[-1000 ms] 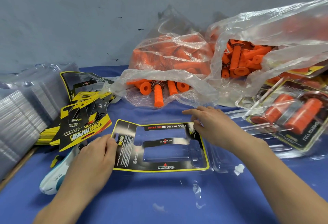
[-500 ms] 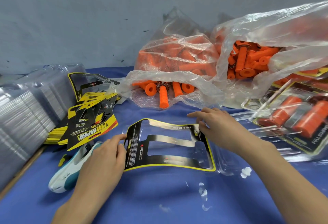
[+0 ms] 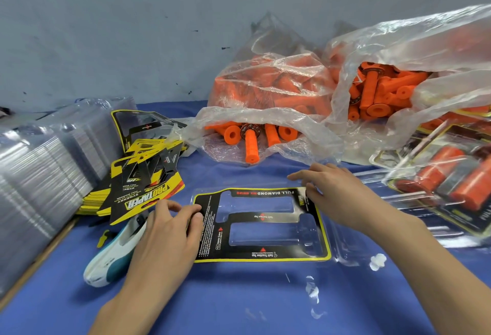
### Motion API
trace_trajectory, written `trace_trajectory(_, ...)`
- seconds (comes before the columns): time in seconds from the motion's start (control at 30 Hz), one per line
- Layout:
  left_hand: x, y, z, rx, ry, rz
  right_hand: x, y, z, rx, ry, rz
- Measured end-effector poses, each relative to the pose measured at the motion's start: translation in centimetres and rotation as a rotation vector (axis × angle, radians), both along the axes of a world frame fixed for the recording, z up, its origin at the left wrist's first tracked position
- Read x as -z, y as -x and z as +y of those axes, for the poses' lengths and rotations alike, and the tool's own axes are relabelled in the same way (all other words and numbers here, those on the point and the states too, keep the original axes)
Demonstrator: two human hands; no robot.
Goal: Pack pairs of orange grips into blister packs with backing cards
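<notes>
Two hands rest on one backing card (image 3: 261, 217), which lies flat in a clear blister pack (image 3: 345, 252) at the middle of the desk (image 3: 239, 305). Left hand (image 3: 162, 236): fingers nearly straight, pressing the card's left end, gripping nothing. Right hand (image 3: 337, 196): fingers spread and relaxed, touching the card's far right corner. Loose orange grips (image 3: 251, 146) lie in plastic bags (image 3: 265, 118) along the desk's far edge.

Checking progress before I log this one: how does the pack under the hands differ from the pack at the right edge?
The pack under the hands has empty windows; the pack at the right edge holds two orange grips. The left hand and right hand touch the first at its two ends; the second lies untouched, partly out of frame. Both are black with a yellow border.
</notes>
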State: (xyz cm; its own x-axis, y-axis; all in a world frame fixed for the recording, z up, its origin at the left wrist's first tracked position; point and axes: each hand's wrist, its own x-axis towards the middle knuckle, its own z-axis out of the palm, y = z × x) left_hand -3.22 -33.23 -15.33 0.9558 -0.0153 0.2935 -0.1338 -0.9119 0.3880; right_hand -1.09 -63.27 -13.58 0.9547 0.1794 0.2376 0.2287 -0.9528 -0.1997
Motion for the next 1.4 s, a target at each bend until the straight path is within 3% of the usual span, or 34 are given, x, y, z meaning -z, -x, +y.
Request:
trace_trajectory(0.6, 1.1, -0.6, 0.1, 0.042, -0.012, -0.011, 0.1, 0.2, 0.1, 0.001, -0.002, -0.023)
trace_trajectory(0.77, 0.6, -1.4, 1.2, 0.083, 0.171, 0.1, 0.3, 0.1, -0.1, 0.007, 0.003, -0.001)
trace_trajectory(0.93, 0.1, -1.6, 4.0, 0.112, 0.533, 0.398, 0.4, 0.0, -0.1, 0.003, -0.005, 0.007)
trace_trajectory(1.03, -0.4, -1.0, 5.3, 0.127, 0.644, 0.561, 0.3, 0.1, -0.1, -0.002, -0.009, 0.006)
trace_trajectory(1.13, -0.6, -0.5, 5.7, 0.189, 0.663, 0.635, 0.3, 0.1, -0.2, -0.002, -0.011, 0.005)
trace_trajectory(1.4, -0.5, -0.5, 5.3, 0.249, 0.605, 0.62, 0.3, 0.1, 0.0, -0.001, -0.026, 0.006)
